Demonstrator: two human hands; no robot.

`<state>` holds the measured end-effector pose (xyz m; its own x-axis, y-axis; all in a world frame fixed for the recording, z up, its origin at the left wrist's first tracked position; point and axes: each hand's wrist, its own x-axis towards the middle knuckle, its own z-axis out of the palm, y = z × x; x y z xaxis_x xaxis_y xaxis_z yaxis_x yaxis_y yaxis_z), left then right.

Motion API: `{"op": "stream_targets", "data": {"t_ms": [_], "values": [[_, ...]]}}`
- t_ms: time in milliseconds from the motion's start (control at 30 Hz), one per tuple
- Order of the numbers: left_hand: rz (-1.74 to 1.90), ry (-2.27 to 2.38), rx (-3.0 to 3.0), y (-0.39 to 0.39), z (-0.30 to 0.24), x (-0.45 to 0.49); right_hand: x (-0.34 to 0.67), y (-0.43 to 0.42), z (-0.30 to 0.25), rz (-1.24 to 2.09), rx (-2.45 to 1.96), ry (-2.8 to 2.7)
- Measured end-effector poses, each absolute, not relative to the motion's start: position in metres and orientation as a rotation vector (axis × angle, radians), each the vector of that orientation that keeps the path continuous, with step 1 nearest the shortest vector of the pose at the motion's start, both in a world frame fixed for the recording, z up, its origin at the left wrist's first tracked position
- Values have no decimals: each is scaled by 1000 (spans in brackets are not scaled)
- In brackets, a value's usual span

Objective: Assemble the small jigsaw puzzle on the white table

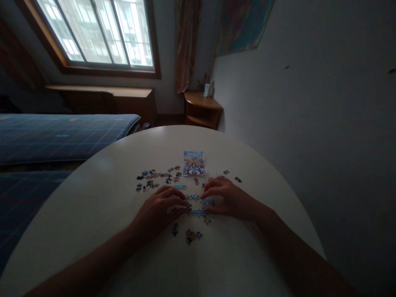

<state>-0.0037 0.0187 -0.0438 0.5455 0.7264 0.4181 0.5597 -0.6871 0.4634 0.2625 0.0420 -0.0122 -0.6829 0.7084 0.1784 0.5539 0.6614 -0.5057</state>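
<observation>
Light-blue joined jigsaw puzzle pieces (199, 212) lie flat on the round white table (247, 255), between my two hands. From the left, my left hand (163, 206) has its thumb and fingers drawn together at a small dark jigsaw piece (189, 207). My right hand (227, 196) is curled over the right side, thumb and fingertips around a blue jigsaw section (207, 202). A blue strip of pieces (192, 197) spans between the fingertips. Another short blue strip (180, 187) rests just above my left hand. My fingers partly cover the pieces they touch.
Loose puzzle pieces (151, 174) spread at the left back, with several more (192, 235) near the front. A colourful picture sheet (194, 163) lies behind the hands. A wall (309, 123) flanks the table's right; a plaid bed (62, 136) stands at left.
</observation>
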Motion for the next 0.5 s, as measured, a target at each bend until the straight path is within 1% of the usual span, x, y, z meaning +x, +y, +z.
{"op": "stream_targets", "data": {"t_ms": [167,500], "values": [[828,1028,2515,23,-44,-8,263,42,-13,629,-987,-2540],[725,791,2525,17,-38,-2,264,48,-21,617,-933,-2572]]}}
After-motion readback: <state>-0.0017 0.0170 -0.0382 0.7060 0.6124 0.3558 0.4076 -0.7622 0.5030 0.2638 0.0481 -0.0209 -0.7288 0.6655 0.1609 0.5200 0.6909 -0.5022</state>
